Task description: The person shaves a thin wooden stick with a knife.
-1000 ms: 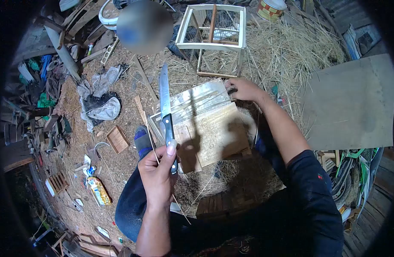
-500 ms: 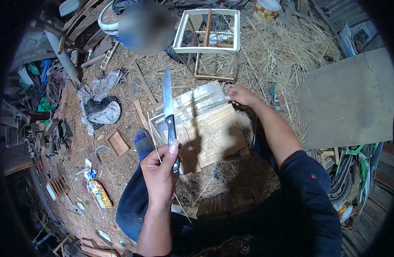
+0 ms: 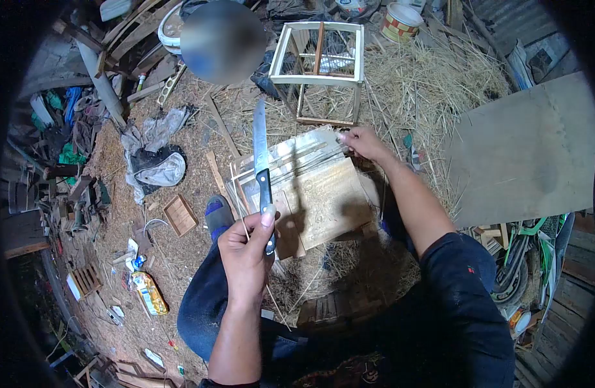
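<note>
My left hand (image 3: 245, 258) is closed round the black handle of a kitchen knife (image 3: 261, 142), its blade pointing up and away from me. A thin wooden stick (image 3: 242, 205) also runs through that hand, sticking out above and below. In front lies a pale wooden board (image 3: 329, 200), with several thin strips (image 3: 304, 158) across its far part. At the board's far right corner is my right hand (image 3: 365, 143), fingers pinched together at the strips' ends. What sits between those fingertips is too small to make out.
A wooden frame (image 3: 318, 81) stands beyond the board, with a person behind a blurred patch (image 3: 223, 42) to its left. Straw (image 3: 420, 84) and a large flat sheet (image 3: 527, 149) lie right. A small wooden box (image 3: 180, 215) and a yellow packet (image 3: 150, 294) lie left.
My right hand has shifted slightly up along the board's edge in view. The knife stays upright in my left hand. The whole scene has moved slightly down with the camera.
</note>
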`<state>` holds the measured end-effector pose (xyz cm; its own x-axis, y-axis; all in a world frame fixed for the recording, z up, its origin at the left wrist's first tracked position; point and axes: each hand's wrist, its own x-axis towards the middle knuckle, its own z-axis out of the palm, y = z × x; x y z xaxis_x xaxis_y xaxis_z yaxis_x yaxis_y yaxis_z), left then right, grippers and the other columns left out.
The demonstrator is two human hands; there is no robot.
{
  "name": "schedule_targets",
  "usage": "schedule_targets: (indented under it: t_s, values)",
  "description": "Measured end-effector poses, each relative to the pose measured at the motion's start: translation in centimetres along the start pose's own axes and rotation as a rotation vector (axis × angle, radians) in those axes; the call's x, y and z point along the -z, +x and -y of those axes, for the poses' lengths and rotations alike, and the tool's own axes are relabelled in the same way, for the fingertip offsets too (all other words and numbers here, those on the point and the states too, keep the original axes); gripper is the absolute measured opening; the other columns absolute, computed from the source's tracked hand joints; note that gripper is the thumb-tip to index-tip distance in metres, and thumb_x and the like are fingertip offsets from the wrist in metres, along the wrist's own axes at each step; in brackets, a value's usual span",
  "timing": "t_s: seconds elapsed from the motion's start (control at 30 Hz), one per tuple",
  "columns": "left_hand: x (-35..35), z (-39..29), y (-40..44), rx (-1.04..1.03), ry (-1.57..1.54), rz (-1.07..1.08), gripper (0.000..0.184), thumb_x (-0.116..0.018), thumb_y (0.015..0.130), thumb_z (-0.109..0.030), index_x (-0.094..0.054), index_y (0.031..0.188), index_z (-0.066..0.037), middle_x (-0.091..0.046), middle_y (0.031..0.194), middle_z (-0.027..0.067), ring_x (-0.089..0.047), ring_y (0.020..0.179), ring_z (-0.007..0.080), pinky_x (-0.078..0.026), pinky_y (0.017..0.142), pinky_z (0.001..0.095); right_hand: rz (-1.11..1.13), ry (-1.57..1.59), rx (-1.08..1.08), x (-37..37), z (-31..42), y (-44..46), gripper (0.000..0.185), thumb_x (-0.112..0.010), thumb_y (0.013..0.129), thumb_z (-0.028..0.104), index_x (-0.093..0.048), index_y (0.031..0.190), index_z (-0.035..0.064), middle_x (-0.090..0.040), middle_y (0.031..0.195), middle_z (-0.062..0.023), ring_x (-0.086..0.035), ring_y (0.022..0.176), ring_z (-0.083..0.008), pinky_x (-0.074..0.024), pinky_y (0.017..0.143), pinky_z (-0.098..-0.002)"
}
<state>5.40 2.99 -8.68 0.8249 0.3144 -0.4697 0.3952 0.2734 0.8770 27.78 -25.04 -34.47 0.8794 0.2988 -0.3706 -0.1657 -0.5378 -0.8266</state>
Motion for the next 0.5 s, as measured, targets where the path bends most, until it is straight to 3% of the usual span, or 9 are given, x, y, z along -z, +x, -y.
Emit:
schedule_targets:
  t_s: [0.1,0.17,0.2,0.3,0.4,0.5]
  values:
    - [0.1,-0.2,0.1,-0.004,0.032,-0.009,0.023,-0.076,0.092,-0.024,-0.074,0.094,-0.001,-0.065,0.072,-0.0022,-0.048,0.055,0.0019,-0.032,0.048,0.0198,-0.03,0.009,0.027,-1.1,-2.1,0.3,0.035,-0.07,0.095,0.031,-0.067,0.079,0.0003,-0.063,0.067,-0.002,-0.057,0.06,-0.0113,-0.0462,0.057,-0.03]
    - [0.1,-0.3,0.1,0.002,0.024,-0.013,0.023,-0.075,0.093,-0.024,-0.074,0.094,-0.001,-0.064,0.072,-0.0023,-0.048,0.055,0.0017,-0.031,0.048,0.0197,-0.149,-0.067,0.219,-1.9,-3.9,0.7,0.034,-0.073,0.089,0.031,-0.069,0.081,-0.0018,-0.067,0.072,-0.0131,-0.06,0.067,-0.0198,-0.0484,0.066,-0.0381]
    - [0.1,-0.3,0.1,0.006,0.015,-0.018,0.023,-0.075,0.093,-0.024,-0.074,0.094,-0.001,-0.064,0.072,-0.0023,-0.047,0.054,0.0015,-0.031,0.047,0.0197,-0.15,-0.065,0.218,-1.8,-3.5,0.4,0.034,-0.073,0.089,0.031,-0.069,0.081,-0.0018,-0.067,0.072,-0.0131,-0.06,0.067,-0.0198,-0.0484,0.066,-0.0381]
    - [-0.1,-0.2,0.2,-0.013,0.018,-0.03,0.023,-0.075,0.093,-0.024,-0.074,0.094,-0.001,-0.064,0.071,-0.0025,-0.046,0.053,0.0012,-0.03,0.046,0.0197,-0.062,-0.244,0.028,-1.5,-2.4,-0.5,0.029,-0.074,0.086,0.027,-0.07,0.083,-0.0011,-0.068,0.074,-0.0121,-0.061,0.069,-0.0184,-0.0494,0.068,-0.037]
    - [-0.1,-0.3,0.1,-0.006,0.019,-0.031,0.023,-0.075,0.093,-0.025,-0.074,0.094,-0.001,-0.064,0.071,-0.0026,-0.046,0.053,0.001,-0.029,0.046,0.0198,-0.058,-0.092,0.026,-2.1,-3.3,-0.5,0.024,-0.076,0.084,0.023,-0.071,0.083,-0.0006,-0.069,0.076,-0.0096,-0.062,0.07,-0.0175,-0.0502,0.068,-0.0353]
    - [0.0,-0.2,0.2,-0.027,0.018,-0.039,0.023,-0.075,0.093,-0.024,-0.074,0.094,-0.001,-0.064,0.071,-0.0029,-0.046,0.053,0.001,-0.029,0.046,0.0198,-0.015,0.158,-0.117,-2.3,-3.6,-0.5,0.02,-0.079,0.082,0.018,-0.072,0.083,-0.0005,-0.069,0.076,-0.0075,-0.062,0.069,-0.0172,-0.0507,0.067,-0.033]
